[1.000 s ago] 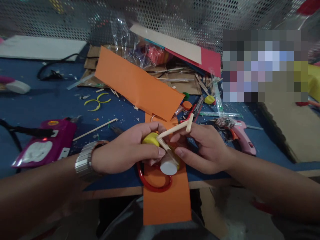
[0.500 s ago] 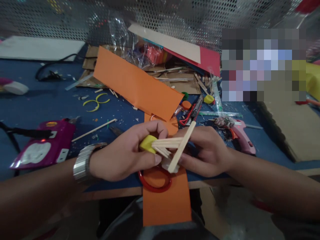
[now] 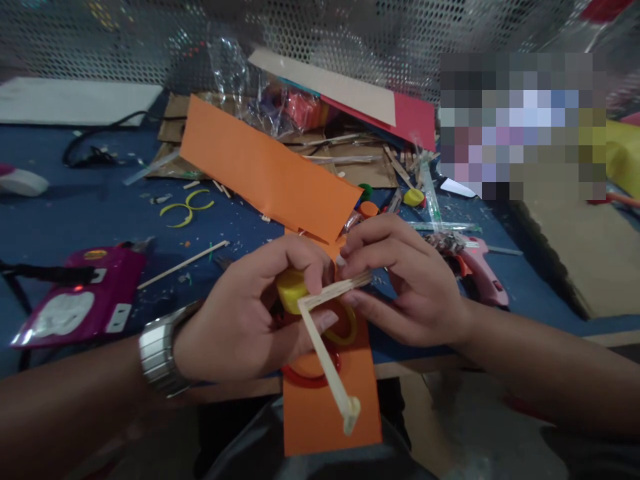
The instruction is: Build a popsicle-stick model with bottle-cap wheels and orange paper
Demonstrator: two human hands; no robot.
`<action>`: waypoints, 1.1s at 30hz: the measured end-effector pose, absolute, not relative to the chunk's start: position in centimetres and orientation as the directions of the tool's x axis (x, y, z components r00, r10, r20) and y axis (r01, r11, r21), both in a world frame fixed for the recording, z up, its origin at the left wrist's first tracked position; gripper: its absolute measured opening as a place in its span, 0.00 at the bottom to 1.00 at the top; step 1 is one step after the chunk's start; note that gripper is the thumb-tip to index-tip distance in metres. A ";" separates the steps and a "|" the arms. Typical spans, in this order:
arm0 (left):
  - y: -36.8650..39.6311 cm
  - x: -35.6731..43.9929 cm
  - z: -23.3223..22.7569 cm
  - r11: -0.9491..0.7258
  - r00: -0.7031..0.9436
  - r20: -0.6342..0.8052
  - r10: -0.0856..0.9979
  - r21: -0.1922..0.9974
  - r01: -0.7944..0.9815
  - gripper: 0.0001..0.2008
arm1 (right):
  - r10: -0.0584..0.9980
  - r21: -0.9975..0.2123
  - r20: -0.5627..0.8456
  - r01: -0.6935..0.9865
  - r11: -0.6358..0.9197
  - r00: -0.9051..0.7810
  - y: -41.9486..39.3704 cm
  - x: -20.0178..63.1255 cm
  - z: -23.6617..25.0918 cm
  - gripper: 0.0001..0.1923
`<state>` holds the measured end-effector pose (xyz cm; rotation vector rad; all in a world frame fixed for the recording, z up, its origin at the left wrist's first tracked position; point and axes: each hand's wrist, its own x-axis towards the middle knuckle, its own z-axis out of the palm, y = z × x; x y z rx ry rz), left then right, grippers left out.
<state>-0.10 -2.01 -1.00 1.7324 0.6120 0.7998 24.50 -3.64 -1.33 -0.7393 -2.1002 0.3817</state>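
Since the last half second, the Z-shaped frame of pale wooden sticks [image 3: 327, 363] has been swung right around: its crosspiece end was up by the right hand, and now it's pointed down toward the lap, over a long orange paper strip [image 3: 313, 427]. The white round face seen below the sticks can't be made out anymore, and the cutter [image 3: 395, 199] is now mostly covered by the right hand [image 3: 415, 287].

The frame's bend is pinched by the left hand [image 3: 237, 313], fingers curled in, with a yellow round cap [image 3: 291, 291] tucked right beside it. The other arm's free end is pinched between right thumb and fingers.

For the count: two orange papers are seen, the strip plus a wide sheet [image 3: 270, 170] laid slantwise. Three loose caps are scattered past the hands: one green [image 3: 366, 191], one orange [image 3: 369, 210], one yellow [image 3: 413, 197]. One pink glue gun [image 3: 483, 273] is parked to the right, and one glossy purple box [image 3: 107, 280] to the left.
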 end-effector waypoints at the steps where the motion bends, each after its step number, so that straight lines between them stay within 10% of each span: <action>1: -2.1 -0.1 -1.0 -0.240 0.646 0.189 0.739 0.971 -0.010 0.13 | 0.626 -0.504 0.635 0.373 0.779 -0.453 -3.6 24.5 -1.3 0.10; 14: -2.0 0.2 -0.3 -0.169 0.609 0.211 0.764 0.977 -0.128 0.14 | 0.642 -0.502 0.741 0.471 0.725 -0.199 -4.0 24.5 -1.8 0.11; 33: -1.6 -0.3 -1.3 -0.403 0.599 0.307 0.739 0.915 0.028 0.19 | 0.631 -0.456 0.702 0.471 0.755 -0.332 -4.1 24.9 -0.9 0.05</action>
